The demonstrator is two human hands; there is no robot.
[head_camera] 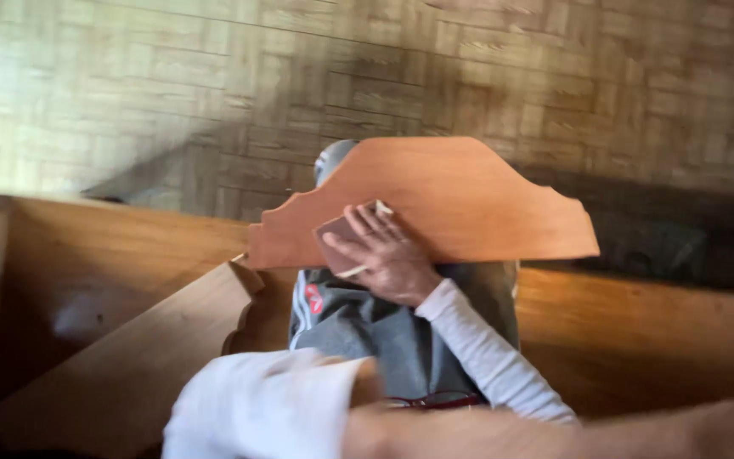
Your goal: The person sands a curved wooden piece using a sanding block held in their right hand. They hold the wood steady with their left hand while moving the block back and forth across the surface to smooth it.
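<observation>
A scalloped wooden panel (469, 204) rests on edge across my lap, over grey trousers (367, 327). My right hand (388, 259), in a white sleeve, presses a small reddish-brown sheet of sandpaper (339, 231) flat against the panel's lower left face. Across the bottom of the view lies a blurred arm with a white sleeve (256, 412) and a bare forearm (554, 433) running to the right edge. It looks like my left arm. Its hand is smeared at the edge, and I cannot tell what it holds.
Another scalloped wooden board (129, 357) slants at the lower left. Long wooden panels (639, 331) stand behind my legs. Red-framed glasses (435, 399) lie by my thigh. Parquet floor (214, 76) fills the top.
</observation>
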